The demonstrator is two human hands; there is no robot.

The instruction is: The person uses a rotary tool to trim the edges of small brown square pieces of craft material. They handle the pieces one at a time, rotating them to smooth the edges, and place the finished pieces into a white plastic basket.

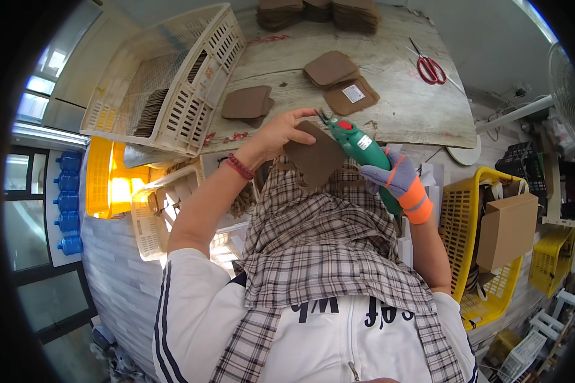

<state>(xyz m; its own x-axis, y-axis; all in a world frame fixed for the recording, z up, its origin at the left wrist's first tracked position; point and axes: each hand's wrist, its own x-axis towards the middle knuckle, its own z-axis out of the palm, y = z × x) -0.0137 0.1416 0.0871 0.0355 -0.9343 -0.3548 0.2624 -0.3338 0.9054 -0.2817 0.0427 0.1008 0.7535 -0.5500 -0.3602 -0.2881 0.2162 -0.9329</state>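
Note:
My bare left hand, with a red bracelet at the wrist, pinches a flat brown piece with rounded corners by its upper edge. My right hand, in a purple and orange glove, is wrapped round a green handheld power cutter with a red button. The cutter's dark metal tip lies at the upper right edge of the brown piece, close to my left fingertips. Whether the tip touches the piece, I cannot tell. Both hands are above my checked apron, at the table's near edge.
Similar brown pieces lie in small piles on the wooden table, with taller stacks at the back. Red-handled scissors rest at right. A white crate stands at left, a yellow basket at right, a fan beyond.

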